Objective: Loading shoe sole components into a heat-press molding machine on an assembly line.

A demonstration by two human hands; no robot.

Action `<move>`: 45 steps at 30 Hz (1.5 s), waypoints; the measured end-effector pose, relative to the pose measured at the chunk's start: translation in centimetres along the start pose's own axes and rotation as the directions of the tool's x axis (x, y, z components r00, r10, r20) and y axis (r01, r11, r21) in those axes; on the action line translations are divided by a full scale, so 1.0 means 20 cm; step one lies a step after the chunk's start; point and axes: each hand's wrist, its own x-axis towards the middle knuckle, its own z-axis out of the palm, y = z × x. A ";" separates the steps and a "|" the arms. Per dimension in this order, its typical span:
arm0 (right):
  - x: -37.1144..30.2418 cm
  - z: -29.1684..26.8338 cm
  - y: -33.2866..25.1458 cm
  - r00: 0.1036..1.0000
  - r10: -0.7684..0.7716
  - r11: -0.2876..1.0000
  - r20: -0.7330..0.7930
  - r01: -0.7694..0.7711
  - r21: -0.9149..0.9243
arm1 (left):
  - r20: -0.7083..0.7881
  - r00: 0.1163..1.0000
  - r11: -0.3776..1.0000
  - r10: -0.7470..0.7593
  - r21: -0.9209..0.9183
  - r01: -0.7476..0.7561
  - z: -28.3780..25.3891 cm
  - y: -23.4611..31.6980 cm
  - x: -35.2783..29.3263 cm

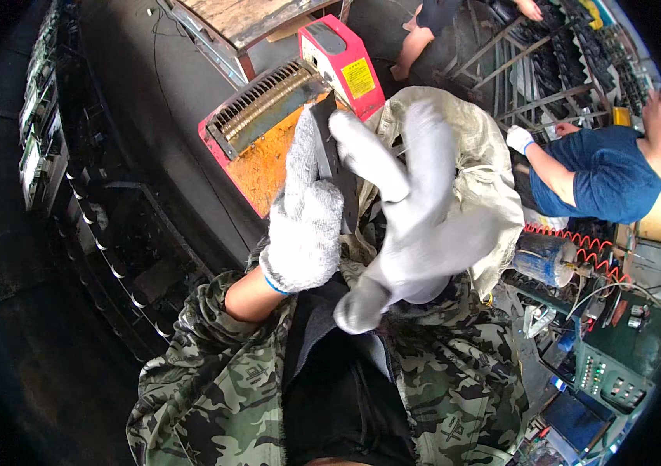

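Note:
My left hand (305, 233), in a white knit glove, is closed on a dark flat strip (332, 167), its fingers stretched along the strip's left side. The strip stands over the near right edge of a red machine (341, 62) with an orange worn plate (267, 172) and a ridged roller (268, 101). Just right of the strip, my right hand (416, 213), in a pale glove, is blurred by motion. Its fingers are spread wide, and I see nothing held in them. A large cream woven sack (489, 186) lies behind and beside my right hand.
A wooden table (249, 19) stands at the far end. To the right, a person in a dark blue shirt (606, 175) works by metal racks (532, 58). Nearer lie a blue-grey cylinder (544, 260), a red coiled hose (598, 256) and a green tray (614, 380). Dark racks (113, 233) line the left.

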 end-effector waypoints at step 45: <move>-0.10 -0.22 -0.19 0.969 0.188 0.971 -0.163 -0.208 -0.120 | 0.091 0.928 0.810 -0.362 -0.463 0.361 0.14 0.34 0.19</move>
